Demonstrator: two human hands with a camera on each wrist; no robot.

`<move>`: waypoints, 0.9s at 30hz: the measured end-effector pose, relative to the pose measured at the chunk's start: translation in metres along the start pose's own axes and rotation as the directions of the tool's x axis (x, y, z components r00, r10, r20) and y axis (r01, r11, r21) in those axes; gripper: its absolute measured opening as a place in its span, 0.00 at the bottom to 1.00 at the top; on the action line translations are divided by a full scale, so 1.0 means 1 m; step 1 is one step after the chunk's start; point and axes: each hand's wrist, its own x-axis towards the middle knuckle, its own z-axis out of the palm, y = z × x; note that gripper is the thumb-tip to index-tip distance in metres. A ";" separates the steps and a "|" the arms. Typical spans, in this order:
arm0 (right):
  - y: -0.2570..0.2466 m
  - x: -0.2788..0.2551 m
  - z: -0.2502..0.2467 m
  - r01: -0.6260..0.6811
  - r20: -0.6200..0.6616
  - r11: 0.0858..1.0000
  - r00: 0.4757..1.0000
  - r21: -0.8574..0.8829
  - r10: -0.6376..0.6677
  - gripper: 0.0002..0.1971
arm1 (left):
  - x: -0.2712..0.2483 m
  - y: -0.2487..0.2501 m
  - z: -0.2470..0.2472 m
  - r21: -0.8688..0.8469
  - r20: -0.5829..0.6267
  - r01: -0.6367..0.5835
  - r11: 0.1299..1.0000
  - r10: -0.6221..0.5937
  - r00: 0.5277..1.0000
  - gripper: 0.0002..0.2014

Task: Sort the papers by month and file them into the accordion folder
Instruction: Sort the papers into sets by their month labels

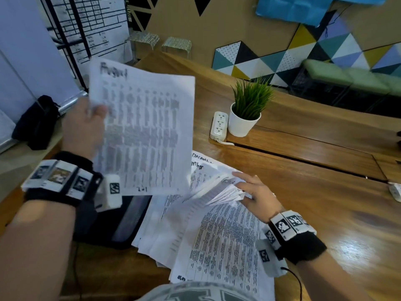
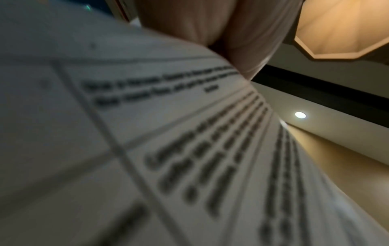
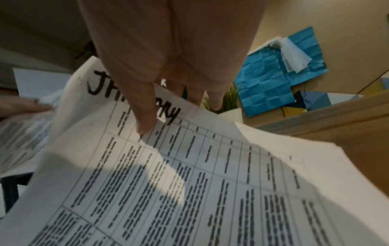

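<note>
Left hand [image 1: 83, 129]: thumb and fingers pinching raised sheet [image 1: 144, 131], above folder.
Right hand [image 1: 257, 195]: fingers straight, lifting page corners of paper pile [image 1: 219, 242].
Accordion folder [image 1: 124, 222]: dark, touching pile's left edge.
Potted plant [image 1: 246, 114]: beyond pile.

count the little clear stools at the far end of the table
2. One clear stool stands at the far left end of the wooden table, the other clear stool just to its right. Papers held up in front may hide more.

Printed sheet [image 1: 143, 131] raised above fanned papers [image 1: 217, 224]
</note>
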 end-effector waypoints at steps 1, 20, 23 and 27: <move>0.000 -0.007 -0.008 0.006 -0.009 1.000 1.000 0.000 -0.006 0.16 | 0.005 -0.003 -0.008 -0.026 -0.018 0.008 1.000 -0.009 1.000 0.11; -0.061 0.007 -0.103 -0.224 0.398 0.965 0.904 0.139 0.152 0.10 | -0.151 -0.020 0.122 -0.127 0.726 0.248 0.960 -0.081 0.683 0.12; -0.047 0.021 -0.061 -0.256 0.388 0.961 0.900 0.102 0.198 0.11 | -0.163 -0.021 0.121 -0.170 0.772 0.336 0.926 -0.087 0.630 0.06; -0.037 0.033 -0.030 -0.262 0.278 0.962 0.932 0.076 0.232 0.10 | -0.167 -0.019 0.120 -0.084 0.802 0.394 0.915 -0.173 0.572 0.13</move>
